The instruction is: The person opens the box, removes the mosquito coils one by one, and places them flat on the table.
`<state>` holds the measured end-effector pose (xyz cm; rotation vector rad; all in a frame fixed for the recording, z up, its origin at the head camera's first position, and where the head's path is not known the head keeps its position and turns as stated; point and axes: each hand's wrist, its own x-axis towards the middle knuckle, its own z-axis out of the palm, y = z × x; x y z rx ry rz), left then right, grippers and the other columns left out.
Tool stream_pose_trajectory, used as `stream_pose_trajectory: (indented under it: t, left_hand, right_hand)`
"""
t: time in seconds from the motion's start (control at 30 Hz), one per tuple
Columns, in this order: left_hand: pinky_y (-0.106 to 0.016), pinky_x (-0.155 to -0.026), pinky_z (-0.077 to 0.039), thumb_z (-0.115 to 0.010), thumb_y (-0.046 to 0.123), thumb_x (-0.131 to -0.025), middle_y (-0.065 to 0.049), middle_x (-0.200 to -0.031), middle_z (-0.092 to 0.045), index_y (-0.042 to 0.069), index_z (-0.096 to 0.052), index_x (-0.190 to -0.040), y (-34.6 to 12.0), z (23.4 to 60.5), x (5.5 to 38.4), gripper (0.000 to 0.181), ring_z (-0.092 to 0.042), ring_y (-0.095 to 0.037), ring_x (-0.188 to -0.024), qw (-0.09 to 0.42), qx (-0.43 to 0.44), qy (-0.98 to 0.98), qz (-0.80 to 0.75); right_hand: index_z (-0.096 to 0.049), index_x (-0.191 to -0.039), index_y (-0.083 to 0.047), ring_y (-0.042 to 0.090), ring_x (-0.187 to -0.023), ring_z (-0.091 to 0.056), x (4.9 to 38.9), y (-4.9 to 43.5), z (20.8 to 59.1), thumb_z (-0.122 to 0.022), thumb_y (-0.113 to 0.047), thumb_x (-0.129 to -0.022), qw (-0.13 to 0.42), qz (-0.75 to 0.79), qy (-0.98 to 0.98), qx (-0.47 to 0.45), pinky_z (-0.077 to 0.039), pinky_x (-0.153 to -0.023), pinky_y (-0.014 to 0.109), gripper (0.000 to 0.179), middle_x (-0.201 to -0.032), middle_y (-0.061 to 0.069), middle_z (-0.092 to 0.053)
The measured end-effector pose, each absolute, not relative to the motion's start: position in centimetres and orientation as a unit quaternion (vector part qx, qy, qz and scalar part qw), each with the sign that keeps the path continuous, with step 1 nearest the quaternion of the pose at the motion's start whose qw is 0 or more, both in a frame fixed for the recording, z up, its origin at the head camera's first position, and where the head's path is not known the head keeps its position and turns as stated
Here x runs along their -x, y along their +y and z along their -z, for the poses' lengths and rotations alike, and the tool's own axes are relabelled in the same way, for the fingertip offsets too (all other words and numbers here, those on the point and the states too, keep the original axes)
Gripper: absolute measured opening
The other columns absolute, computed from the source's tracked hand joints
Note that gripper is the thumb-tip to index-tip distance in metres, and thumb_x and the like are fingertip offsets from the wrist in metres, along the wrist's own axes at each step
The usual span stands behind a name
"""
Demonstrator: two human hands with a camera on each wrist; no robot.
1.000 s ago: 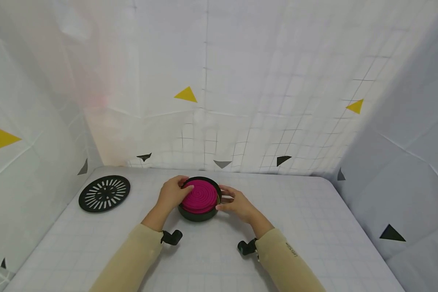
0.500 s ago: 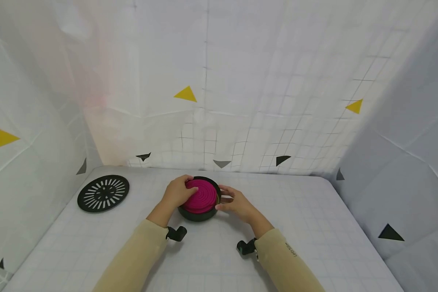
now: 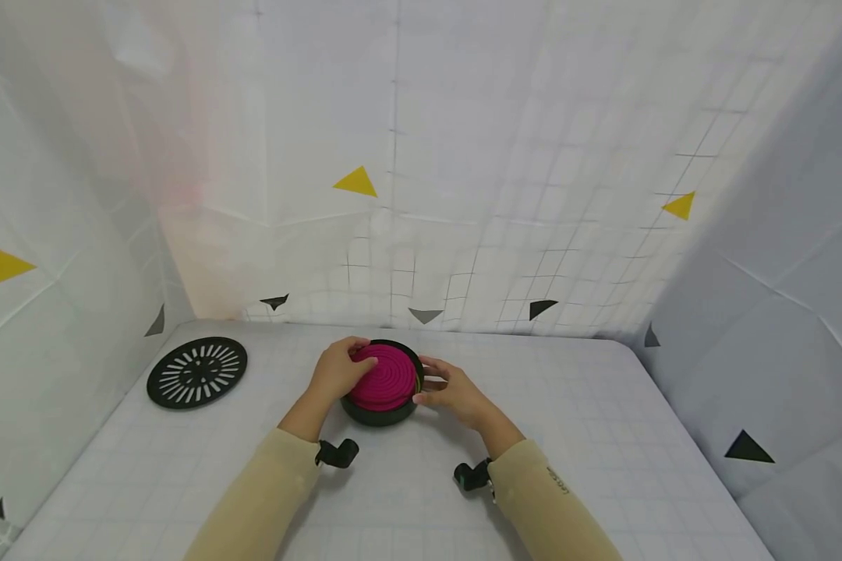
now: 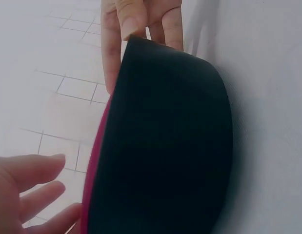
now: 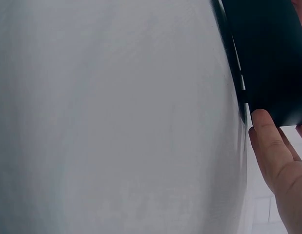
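Some fingertips of a person's left hand point(image 3: 335, 372) are out of sight at the far left rim of a round, dark container point(image 3: 379, 417) on a white table point(image 3: 568, 436), and a thin yellow-green edge point(image 3: 419, 383) inside it is too slight to identify. The left wrist view cuts the container off at the bottom, its wall nearly black with little readable detail; the right wrist view catches only part of it, at upper right. Compared with a second earlier, the left hand lies slightly farther in over the stacked magenta discs point(image 3: 386, 383), while the container and the right hand point(image 3: 458, 396) keep their place. The right hand's thumb and fingers clamp the container's side; the left hand's digits are spread apart, the foremost clear of the discs. Ringed grooves cover the top disc, which sits inside the container. A black slotted plate point(image 3: 197, 373) lies flat, well apart at left
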<state>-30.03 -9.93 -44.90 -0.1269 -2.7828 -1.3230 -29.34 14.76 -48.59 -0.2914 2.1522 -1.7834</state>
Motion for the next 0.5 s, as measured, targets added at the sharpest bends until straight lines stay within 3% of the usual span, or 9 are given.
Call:
stream_pose_trajectory:
  t: [0.5]
  left_hand:
    - [-0.048, -0.105, -0.046, -0.074, 0.021, -0.092, -0.013, -0.129, -0.066, 0.009, -0.067, -0.128, -9.65, 45.06, 29.86, 0.039, -0.058, -0.030, -0.123, 0.036, 0.041, -0.880, 0.472]
  right_hand:
    - [-0.042, -0.153, -0.016, 0.039, -0.135, -0.047, 29.33, 14.69, 48.41, -0.080, 0.000, -0.083, 0.168, 0.627, 0.755, 0.096, -0.053, -0.097, 0.040, 0.081, -0.151, 0.019, -0.043]
